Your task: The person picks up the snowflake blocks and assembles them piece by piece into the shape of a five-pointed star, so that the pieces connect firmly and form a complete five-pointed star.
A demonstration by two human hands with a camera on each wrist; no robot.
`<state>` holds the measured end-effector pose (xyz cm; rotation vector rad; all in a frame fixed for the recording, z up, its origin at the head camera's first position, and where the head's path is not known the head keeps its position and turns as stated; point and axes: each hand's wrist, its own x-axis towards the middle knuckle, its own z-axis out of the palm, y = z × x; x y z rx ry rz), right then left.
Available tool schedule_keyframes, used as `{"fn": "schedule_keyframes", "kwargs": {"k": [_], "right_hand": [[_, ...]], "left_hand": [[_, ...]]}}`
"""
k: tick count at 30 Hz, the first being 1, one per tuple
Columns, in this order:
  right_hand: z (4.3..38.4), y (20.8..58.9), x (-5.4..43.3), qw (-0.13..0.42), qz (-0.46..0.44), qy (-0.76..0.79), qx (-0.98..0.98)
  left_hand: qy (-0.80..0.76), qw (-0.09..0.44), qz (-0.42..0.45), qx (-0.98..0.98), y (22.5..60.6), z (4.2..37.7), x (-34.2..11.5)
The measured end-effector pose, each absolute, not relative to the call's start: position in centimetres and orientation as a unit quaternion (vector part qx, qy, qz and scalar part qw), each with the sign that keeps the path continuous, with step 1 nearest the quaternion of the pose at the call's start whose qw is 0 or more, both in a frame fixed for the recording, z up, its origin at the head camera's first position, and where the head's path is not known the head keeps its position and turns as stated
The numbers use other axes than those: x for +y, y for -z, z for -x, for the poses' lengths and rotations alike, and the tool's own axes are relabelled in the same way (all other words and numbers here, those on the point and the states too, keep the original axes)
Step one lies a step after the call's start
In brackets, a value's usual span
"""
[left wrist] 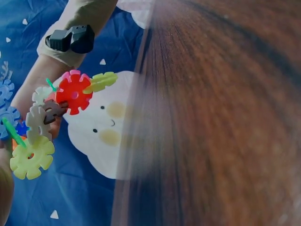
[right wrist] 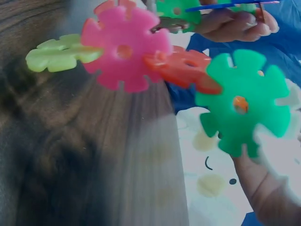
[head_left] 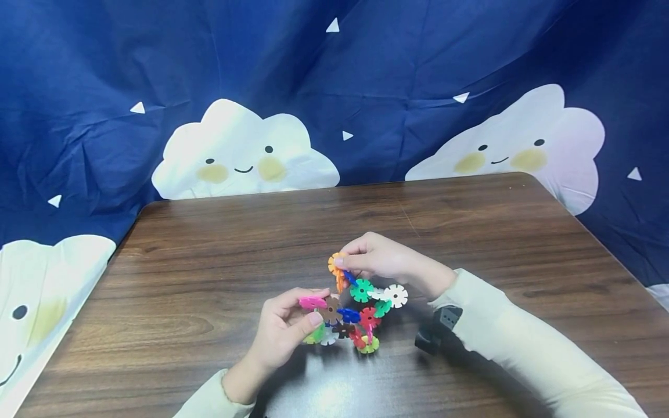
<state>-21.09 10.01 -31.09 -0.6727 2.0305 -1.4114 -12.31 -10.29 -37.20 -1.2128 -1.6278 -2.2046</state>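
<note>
Both hands hold one chain of slotted, flower-shaped plastic building discs above the table. My left hand (head_left: 274, 334) grips its left part, thumb on a brown disc (head_left: 330, 312) beside a pink disc (head_left: 310, 302). At the far end my right hand (head_left: 384, 258) pinches an orange disc (head_left: 335, 264) between thumb and fingers. Green, white, blue and red discs link the two ends in a loose curve. In the left wrist view a yellow-green disc (left wrist: 33, 157) and a red disc (left wrist: 74, 92) stick out. A large green disc (right wrist: 247, 103) partly covers the hand behind it in the right wrist view.
The brown wood-grain table (head_left: 209, 255) lies beneath both hands. Behind it hangs a blue cloth (head_left: 376, 69) printed with smiling clouds and small triangles. A black wrist device (head_left: 439, 328) sits at the right sleeve (head_left: 522, 342).
</note>
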Motion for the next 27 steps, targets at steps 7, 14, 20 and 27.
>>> {"fn": "schedule_keyframes", "kwargs": {"k": [7, 14, 20, 27], "right_hand": [[21.2, 30.8, 11.0, 0.264, 0.24, 0.578, 0.734], [20.8, 30.4, 11.6, 0.23, 0.235, 0.61, 0.721], [20.5, 30.3, 12.0, 0.204, 0.221, 0.637, 0.71], [19.3, 30.3, 11.7, 0.164, 0.2, 0.648, 0.716]], "left_hand": [[0.744, 0.091, 0.343, -0.566, 37.4, 12.4, -10.4], [0.774, 0.102, 0.303, -0.547, 37.4, 12.5, -10.3], [0.799, 0.107, 0.223, -0.549, 37.1, 12.6, -10.0], [0.815, 0.099, 0.126, -0.557, 36.9, 12.6, -9.7]]}}
